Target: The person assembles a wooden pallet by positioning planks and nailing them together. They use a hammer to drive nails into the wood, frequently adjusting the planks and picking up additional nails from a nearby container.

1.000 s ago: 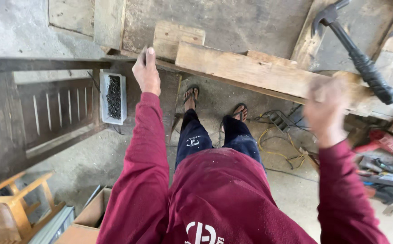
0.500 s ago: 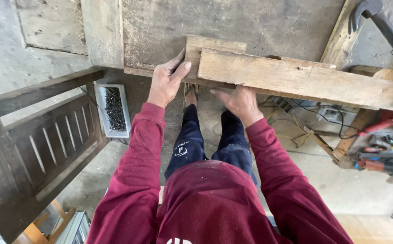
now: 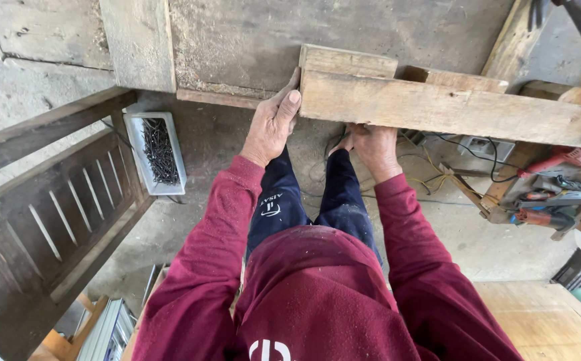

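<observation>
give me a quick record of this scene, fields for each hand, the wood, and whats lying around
left hand: flat against the end of the wooden plank, thumb up
right hand: under the plank's near edge, fingers hidden
plank: long, rough, running off to the right
behind it: shorter wood block
left side: white tray of dark nails on the floor; dark slatted wooden frame
right side: red power tool with cables
</observation>
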